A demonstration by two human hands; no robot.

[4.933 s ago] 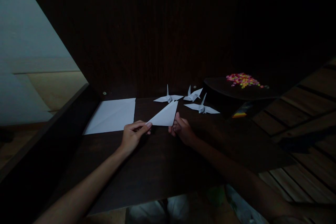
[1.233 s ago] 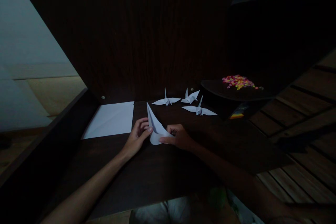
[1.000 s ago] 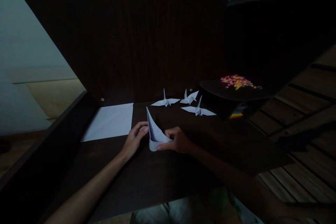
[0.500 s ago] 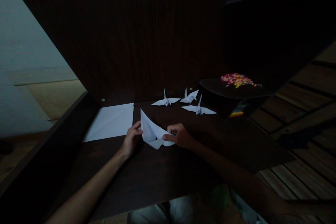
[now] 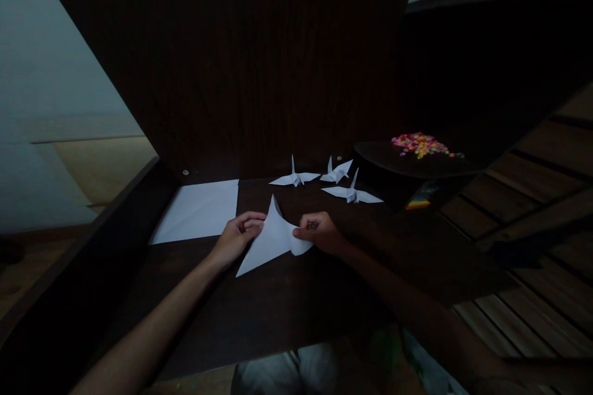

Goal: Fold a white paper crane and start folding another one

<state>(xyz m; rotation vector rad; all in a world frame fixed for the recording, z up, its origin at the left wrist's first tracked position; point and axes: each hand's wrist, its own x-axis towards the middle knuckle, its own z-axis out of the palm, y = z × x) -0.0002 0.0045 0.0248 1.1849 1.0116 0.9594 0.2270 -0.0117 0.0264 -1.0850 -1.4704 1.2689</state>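
Between my hands is a partly folded sheet of white paper [image 5: 271,239], its top corner pointing up and a long point reaching down to the left. My left hand [image 5: 236,236] pinches its left edge, thumb in front and fingers behind. At the right end, my right hand [image 5: 319,233] is closed on the paper with the thumb over it and the fingers curled. Behind the hands stand three white paper cranes: one on the left [image 5: 295,179], one at the back right [image 5: 336,172] and one nearer [image 5: 353,195].
White paper [image 5: 197,213] lies flat at the table's left. On a dark corner shelf [image 5: 380,157] at the right sits a heap of small pink and yellow pieces [image 5: 421,145]. A dark upright panel [image 5: 254,74] closes off the back; a raised side board [image 5: 92,247] runs along the left.
The paper between my hands has turned over: its open, hollow side faced me before, and now a flat face shows with a point at the lower left. Both hands still hold it.
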